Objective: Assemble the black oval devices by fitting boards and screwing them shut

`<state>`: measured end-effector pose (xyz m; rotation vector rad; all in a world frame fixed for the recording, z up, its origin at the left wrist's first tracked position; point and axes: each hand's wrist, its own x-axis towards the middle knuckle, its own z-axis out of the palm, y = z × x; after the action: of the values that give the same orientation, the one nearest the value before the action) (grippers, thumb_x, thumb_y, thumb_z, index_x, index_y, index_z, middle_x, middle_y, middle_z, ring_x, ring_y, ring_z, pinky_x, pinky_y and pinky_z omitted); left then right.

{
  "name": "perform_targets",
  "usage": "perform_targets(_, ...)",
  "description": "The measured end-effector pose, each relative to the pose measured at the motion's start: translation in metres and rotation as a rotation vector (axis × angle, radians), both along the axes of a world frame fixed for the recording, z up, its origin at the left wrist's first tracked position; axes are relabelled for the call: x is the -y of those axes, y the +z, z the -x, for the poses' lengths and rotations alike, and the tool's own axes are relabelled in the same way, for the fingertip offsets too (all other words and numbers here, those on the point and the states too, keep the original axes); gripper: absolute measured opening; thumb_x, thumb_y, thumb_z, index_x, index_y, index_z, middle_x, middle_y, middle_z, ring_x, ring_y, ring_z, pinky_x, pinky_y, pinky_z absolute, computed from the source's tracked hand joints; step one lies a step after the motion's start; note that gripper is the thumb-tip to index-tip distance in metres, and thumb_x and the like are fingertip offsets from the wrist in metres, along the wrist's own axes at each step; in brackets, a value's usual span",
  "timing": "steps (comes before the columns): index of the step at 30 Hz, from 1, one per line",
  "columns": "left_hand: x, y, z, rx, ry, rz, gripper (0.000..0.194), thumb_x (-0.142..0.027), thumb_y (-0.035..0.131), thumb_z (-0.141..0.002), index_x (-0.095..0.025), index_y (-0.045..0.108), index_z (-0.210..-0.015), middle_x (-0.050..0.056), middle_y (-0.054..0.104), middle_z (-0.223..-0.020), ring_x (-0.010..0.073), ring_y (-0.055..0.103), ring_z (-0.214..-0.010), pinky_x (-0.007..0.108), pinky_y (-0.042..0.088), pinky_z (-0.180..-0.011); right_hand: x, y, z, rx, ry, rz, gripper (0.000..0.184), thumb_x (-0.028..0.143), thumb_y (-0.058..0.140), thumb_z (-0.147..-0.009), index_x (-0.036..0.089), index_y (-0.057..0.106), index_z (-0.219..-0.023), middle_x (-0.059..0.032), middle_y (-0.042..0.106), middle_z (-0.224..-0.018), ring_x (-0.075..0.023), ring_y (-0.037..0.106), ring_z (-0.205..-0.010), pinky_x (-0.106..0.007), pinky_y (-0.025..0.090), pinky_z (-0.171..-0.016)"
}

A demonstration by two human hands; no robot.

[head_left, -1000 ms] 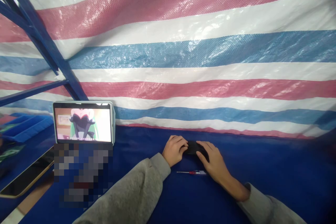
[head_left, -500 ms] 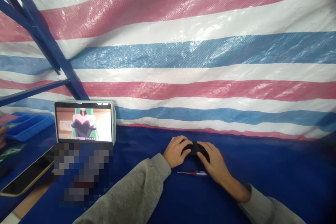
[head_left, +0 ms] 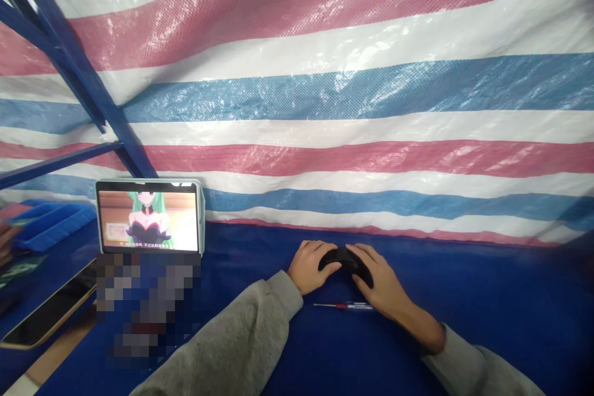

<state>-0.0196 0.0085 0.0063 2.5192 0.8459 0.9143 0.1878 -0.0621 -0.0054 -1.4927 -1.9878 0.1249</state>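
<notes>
A small black rounded object [head_left: 343, 259] rests on the blue table cover [head_left: 464, 309] near the striped tarp. My left hand [head_left: 310, 265] curls round its left side, and my right hand [head_left: 378, 281] wraps over its right side and top. Both hands grip it together. A thin screwdriver [head_left: 341, 305] with a red and clear handle lies flat on the cover just below my hands, touching neither. Grey sleeves cover both forearms.
A tablet [head_left: 149, 216] playing a cartoon stands at the left against the red, white and blue tarp [head_left: 325, 105]. A phone [head_left: 44, 314] lies flat at the far left. Blue bins [head_left: 46, 223] and a blue steel frame [head_left: 69, 68] stand behind it.
My hands have shifted slightly on the black object; my right fingers have moved further over its top. The picture on the tablet has changed. The screwdriver has stayed put.
</notes>
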Motion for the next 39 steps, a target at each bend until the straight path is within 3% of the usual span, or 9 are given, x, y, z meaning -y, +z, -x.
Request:
perform_targets(5,0.001,0.004,0.001,0.019,0.053,0.018,0.028,-0.032,0.039,-0.100,-0.023,0.056,-0.119,0.004,0.068,-0.108,0.0190,0.063,-0.099,0.037,0.041,-0.095,-0.002,0.002,0.002,-0.063,-0.067,0.054,0.039,0.037,0.046,-0.090,0.023,0.055,-0.125,-0.0089,0.065,-0.119,-0.0247,0.063,-0.102,-0.045,0.047,-0.092)
perform_targets(9,0.003,0.005,0.001,-0.052,-0.075,-0.073,0.042,-0.043,0.055,-0.091,-0.025,0.051,-0.129,0.008,0.055,-0.130,0.0237,0.052,-0.119,0.039,0.038,-0.101,-0.003,0.008,0.004,-0.045,-0.110,0.083,0.039,0.047,0.043,-0.091,0.023,0.060,-0.116,-0.0077,0.070,-0.110,-0.0239,0.066,-0.094,-0.042,0.049,-0.087)
perform_targets(13,0.001,0.000,0.001,-0.097,-0.133,-0.077,0.045,-0.040,0.059,-0.089,-0.025,0.051,-0.131,0.009,0.055,-0.129,0.0246,0.053,-0.117,0.042,0.039,-0.100,-0.001,0.028,-0.001,0.013,-0.205,-0.042,0.036,0.044,0.041,-0.092,0.019,0.064,-0.101,-0.0064,0.066,-0.080,-0.0202,0.062,-0.072,-0.034,0.048,-0.070)
perform_targets(16,-0.001,-0.002,0.001,-0.081,-0.113,-0.048,0.043,-0.038,0.060,-0.089,-0.027,0.054,-0.130,0.008,0.056,-0.128,0.0248,0.053,-0.116,0.042,0.040,-0.099,0.007,0.051,-0.002,0.116,-0.019,0.109,0.026,0.037,0.045,-0.090,0.022,0.061,-0.076,0.0007,0.057,-0.060,-0.0148,0.054,-0.055,-0.028,0.040,-0.056)
perform_targets(19,-0.002,-0.002,0.001,-0.063,-0.113,-0.032,0.043,-0.036,0.062,-0.088,-0.028,0.055,-0.129,0.008,0.057,-0.128,0.0254,0.053,-0.117,0.044,0.040,-0.101,0.019,0.061,0.006,0.268,0.225,0.338,0.010,0.035,0.064,-0.077,0.026,0.063,-0.081,0.0026,0.062,-0.068,-0.0157,0.059,-0.060,-0.026,0.037,-0.053)
perform_targets(24,-0.001,-0.001,0.001,-0.056,-0.116,-0.012,0.044,-0.034,0.064,-0.086,-0.029,0.055,-0.129,0.007,0.056,-0.129,0.0256,0.053,-0.117,0.044,0.040,-0.100,0.026,0.059,0.017,0.428,0.232,0.390,0.016,0.014,0.066,-0.069,0.025,0.064,-0.081,-0.0033,0.065,-0.092,-0.0201,0.065,-0.076,-0.028,0.044,-0.063)
perform_targets(28,-0.001,-0.001,-0.001,-0.042,-0.105,-0.011,0.042,-0.031,0.065,-0.085,-0.029,0.058,-0.126,0.007,0.058,-0.127,0.0256,0.054,-0.116,0.044,0.040,-0.100,0.018,0.092,0.010,0.327,0.259,0.443,0.004,0.023,0.063,-0.078,0.025,0.063,-0.080,-0.0001,0.068,-0.083,-0.0191,0.063,-0.077,-0.029,0.045,-0.066)
perform_targets(34,0.000,-0.001,-0.001,-0.035,-0.119,-0.037,0.043,-0.033,0.064,-0.086,-0.026,0.057,-0.127,0.008,0.058,-0.127,0.0251,0.053,-0.118,0.043,0.039,-0.103,0.001,0.161,-0.003,0.107,0.110,0.239,0.020,0.036,0.049,-0.088,0.026,0.066,-0.087,0.0026,0.065,-0.065,-0.0148,0.057,-0.055,-0.027,0.040,-0.054)
perform_targets(39,0.000,-0.003,0.000,-0.039,-0.123,-0.067,0.040,-0.035,0.060,-0.089,-0.026,0.057,-0.128,0.009,0.056,-0.129,0.0253,0.053,-0.117,0.044,0.040,-0.102,-0.009,0.167,-0.007,-0.005,-0.116,0.055,0.018,0.038,0.058,-0.082,0.025,0.065,-0.072,0.0022,0.067,-0.062,-0.0148,0.058,-0.053,-0.027,0.042,-0.055)
